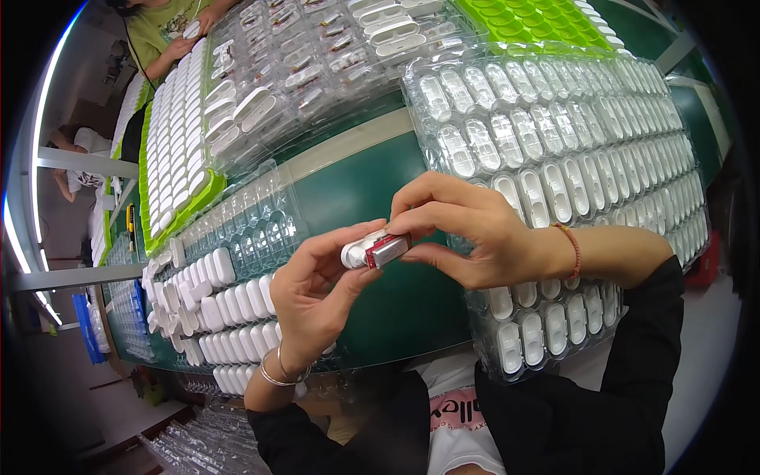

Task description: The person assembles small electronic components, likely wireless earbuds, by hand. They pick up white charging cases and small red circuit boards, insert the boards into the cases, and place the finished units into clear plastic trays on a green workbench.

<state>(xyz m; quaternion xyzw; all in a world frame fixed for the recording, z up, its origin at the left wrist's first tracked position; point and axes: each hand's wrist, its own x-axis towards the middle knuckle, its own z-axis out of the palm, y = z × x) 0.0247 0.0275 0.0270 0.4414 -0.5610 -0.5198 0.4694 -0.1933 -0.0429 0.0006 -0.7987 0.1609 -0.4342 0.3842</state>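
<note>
Small white rounded plastic case (358, 252) with a shiny silver-and-red insert (386, 249) at one end. Left hand (317, 297) pinches the white end; right hand (463, 233) fingers clamp the insert.

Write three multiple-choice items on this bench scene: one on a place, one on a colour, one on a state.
1. Where is the small white part?
A. In a tray pocket
B. Between both hands, above the bench
C. On the floor

2. What colour is the bench top?
A. Dark green
B. Red
C. Yellow

3. How do the left hand and right hand stand?
A. Both flat and empty
B. Only the left holds something
C. Both pinch the same piece

Answers:
1 B, the part sits between the fingertips, clear of the clear tray.
2 A, green shows between the trays.
3 C, fingers of both hands close on the white part and the silver piece joined to it.
</note>
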